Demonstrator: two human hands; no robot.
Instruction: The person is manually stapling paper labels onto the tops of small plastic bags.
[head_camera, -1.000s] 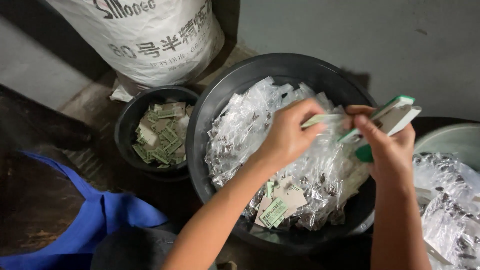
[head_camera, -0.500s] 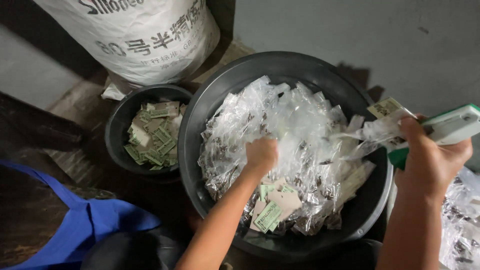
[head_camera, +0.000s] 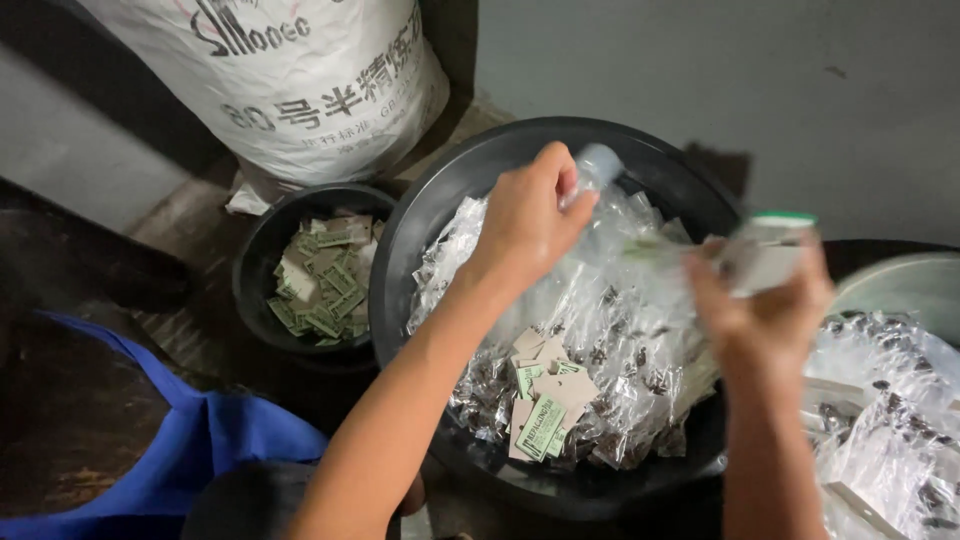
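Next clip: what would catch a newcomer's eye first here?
The big black tub in the middle, heaped with clear plastic packets and a few green paper cards. Above it, the left hand lifts one clear packet, while the blurred right hand holds a white and green stack. At left, a small black bowl of green cards sits below a white sack.

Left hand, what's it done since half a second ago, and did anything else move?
The left hand has risen out of the clear packets and now pinches one up. The right hand still grips its white and green cards, blurred and shifted inward. The big black basin and the small tub of cards stayed put.
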